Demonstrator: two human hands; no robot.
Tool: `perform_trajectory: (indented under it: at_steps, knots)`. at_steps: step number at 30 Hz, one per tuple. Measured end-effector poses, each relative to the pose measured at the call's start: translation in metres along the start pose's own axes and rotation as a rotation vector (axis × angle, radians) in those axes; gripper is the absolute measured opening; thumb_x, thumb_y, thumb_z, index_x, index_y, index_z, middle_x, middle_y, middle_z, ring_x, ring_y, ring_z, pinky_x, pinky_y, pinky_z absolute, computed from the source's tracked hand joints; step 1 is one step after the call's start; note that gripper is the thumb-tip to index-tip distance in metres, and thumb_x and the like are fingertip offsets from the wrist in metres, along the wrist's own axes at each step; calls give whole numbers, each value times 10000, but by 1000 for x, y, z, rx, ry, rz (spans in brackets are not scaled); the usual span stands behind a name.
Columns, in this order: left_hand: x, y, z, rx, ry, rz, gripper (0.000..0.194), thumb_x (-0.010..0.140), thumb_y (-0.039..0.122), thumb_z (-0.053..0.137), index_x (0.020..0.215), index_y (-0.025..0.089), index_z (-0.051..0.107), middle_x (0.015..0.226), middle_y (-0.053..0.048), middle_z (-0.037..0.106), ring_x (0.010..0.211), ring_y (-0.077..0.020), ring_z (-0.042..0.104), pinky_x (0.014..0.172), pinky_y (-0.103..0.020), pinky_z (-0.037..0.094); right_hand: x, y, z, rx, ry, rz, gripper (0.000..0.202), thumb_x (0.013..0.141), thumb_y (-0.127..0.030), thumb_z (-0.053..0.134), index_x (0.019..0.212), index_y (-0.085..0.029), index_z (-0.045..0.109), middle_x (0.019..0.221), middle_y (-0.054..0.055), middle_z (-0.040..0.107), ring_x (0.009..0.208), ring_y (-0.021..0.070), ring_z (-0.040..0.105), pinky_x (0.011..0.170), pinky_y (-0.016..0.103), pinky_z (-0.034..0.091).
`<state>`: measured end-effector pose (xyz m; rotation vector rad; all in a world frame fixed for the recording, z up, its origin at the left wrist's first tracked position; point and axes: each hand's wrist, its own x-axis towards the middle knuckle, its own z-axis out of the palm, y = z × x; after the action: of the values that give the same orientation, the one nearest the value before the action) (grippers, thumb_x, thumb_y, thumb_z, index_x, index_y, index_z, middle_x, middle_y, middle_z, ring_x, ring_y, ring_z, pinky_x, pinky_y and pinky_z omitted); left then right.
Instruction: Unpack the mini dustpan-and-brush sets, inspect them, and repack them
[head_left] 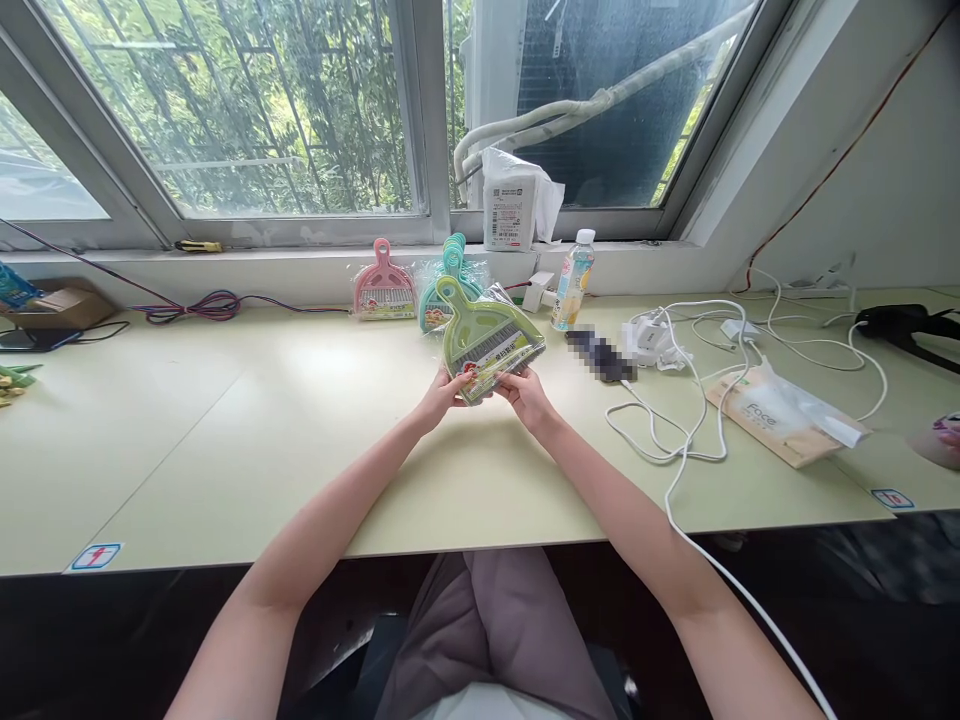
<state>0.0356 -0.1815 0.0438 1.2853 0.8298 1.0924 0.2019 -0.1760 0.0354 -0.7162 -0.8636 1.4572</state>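
Observation:
A green dustpan and brush set (491,340) in clear wrapping is held up above the desk, tilted, its looped handle pointing away to the upper left. My left hand (444,396) grips its lower left corner, and my right hand (527,396) grips the lower right edge. The fingers of both hands curl under the packet and are partly hidden by it. Behind it, a teal dustpan set (435,305) leans against the wall, partly covered. Beside that one stands a pink dustpan set (383,290), also wrapped.
To the right are a drink bottle (574,280), a blurred-out dark object (601,355), tangled white cables (686,440) and a tissue pack (784,412). Another tissue pack (513,212) sits on the sill. Coiled wires (206,307) and a cardboard box (64,303) lie at the left.

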Motion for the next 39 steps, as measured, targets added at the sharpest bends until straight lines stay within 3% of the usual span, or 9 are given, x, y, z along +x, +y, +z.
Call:
perform_trajectory:
  at_steps: [3, 7, 12, 15, 18, 23, 28, 35, 39]
  knots:
    - [0, 2, 0, -7, -36, 0, 568, 778, 443, 633, 1246, 221, 400, 1067, -101, 669, 760, -233, 700, 704, -401, 560, 1, 2, 0, 12, -4, -3, 280, 634, -204, 755, 872, -171, 612, 914, 62, 729, 876, 242, 693, 836, 426, 576]
    - [-1, 2, 1, -20, -24, 7, 563, 788, 406, 623, 1263, 238, 372, 1138, -103, 643, 729, -233, 705, 691, -412, 571, 2, 2, 1, 13, 9, 10, 221, 657, -180, 715, 847, -182, 601, 865, 32, 733, 794, 208, 697, 787, 375, 592]
    - [3, 3, -5, -118, 82, -34, 588, 743, 278, 642, 1262, 220, 370, 1119, -94, 644, 722, -234, 703, 686, -450, 590, 5, -11, -4, -141, -90, 145, 208, 727, -217, 665, 911, -176, 577, 894, 50, 725, 735, 179, 695, 699, 313, 581]
    - [6, 5, -12, -197, 137, -67, 568, 728, 222, 623, 1243, 192, 384, 1087, -99, 653, 740, -239, 701, 681, -458, 600, 7, -17, -10, -486, -161, 141, 289, 762, -327, 655, 995, -178, 574, 836, 41, 712, 587, 133, 647, 545, 236, 505]
    - [7, 5, -17, -230, 168, -86, 538, 724, 197, 616, 1217, 176, 402, 1096, -106, 646, 764, -243, 699, 678, -456, 607, 7, -18, -12, -916, -100, 11, 385, 760, -456, 648, 1036, -192, 597, 633, -23, 640, 494, 110, 555, 501, 216, 413]
    - [11, -5, -20, -240, 194, -66, 492, 725, 186, 614, 1183, 164, 437, 1137, -107, 627, 834, -233, 683, 692, -437, 614, 4, -16, -8, -1393, -15, -158, 359, 771, -529, 626, 972, -233, 652, 665, -14, 636, 659, 154, 603, 623, 244, 401]
    - [14, -10, -24, -187, 259, -72, 503, 717, 161, 589, 1187, 188, 413, 1114, -92, 623, 834, -217, 672, 639, -399, 613, 6, -8, -10, -1760, 135, -105, 207, 828, -411, 574, 825, -216, 645, 834, 67, 692, 826, 214, 641, 688, 280, 416]
    - [11, -3, -26, -194, 283, -106, 486, 718, 157, 569, 1173, 184, 400, 1140, -121, 612, 834, -230, 676, 604, -372, 603, 11, -5, -16, -1722, 250, -117, 317, 869, -416, 504, 1114, -220, 554, 880, 57, 703, 822, 221, 659, 656, 285, 417]
    - [8, -3, -22, -167, 282, -110, 466, 724, 153, 568, 1164, 183, 420, 1096, -105, 630, 829, -223, 671, 595, -363, 600, 13, -4, -15, -1738, 232, -155, 335, 907, -484, 436, 998, -211, 609, 862, 67, 705, 812, 218, 663, 648, 279, 408]
